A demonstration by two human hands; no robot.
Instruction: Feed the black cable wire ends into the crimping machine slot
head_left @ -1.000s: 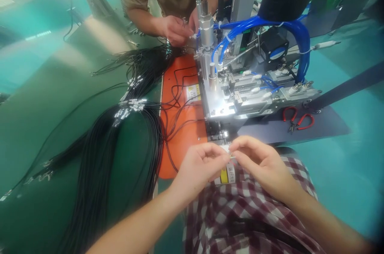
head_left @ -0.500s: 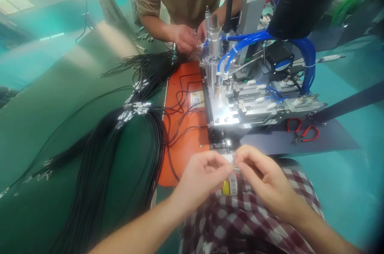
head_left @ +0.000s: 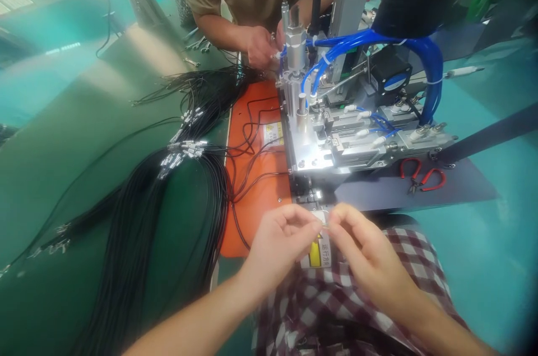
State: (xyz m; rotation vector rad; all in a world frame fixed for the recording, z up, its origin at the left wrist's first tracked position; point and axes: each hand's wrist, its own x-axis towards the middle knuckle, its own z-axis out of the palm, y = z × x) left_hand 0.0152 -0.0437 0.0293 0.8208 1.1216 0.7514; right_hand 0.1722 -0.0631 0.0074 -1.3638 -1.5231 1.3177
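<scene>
- Left hand (head_left: 279,241) and right hand (head_left: 361,246) are brought together just above the lap, fingertips meeting; a tiny pale part (head_left: 323,225) is pinched between them, too small to be identified.
- How far the work has got can be judged only loosely — the small part is held off the machine, so loading into the fixture appears not yet done, while what has been fitted to it cannot be told.
- Directly beneath the hands a white and yellow warning label (head_left: 320,252) is seen, with the red-and-white checked fabric (head_left: 336,300) of the person's clothing below it.
- Just beyond the fingertips stands the silver metal fixture machine (head_left: 332,143) with its blue pneumatic hoses (head_left: 378,39); its front edge is near the hands and nothing is seen lying between them.
- An orange flat mat (head_left: 256,176) lies to the left of the machine, crossed by loose black wires.
- Further left, a large bundle of thin black cables with silver metal ends (head_left: 168,188) is spread over the green table (head_left: 63,148).
- Red-handled pliers (head_left: 422,176) rest on a dark sheet to the right, well apart from the hands.
- Across the machine, a co-worker's hand (head_left: 258,45) is held against the upright metal cylinder (head_left: 295,45) — the far side of the machine is thus occupied.
</scene>
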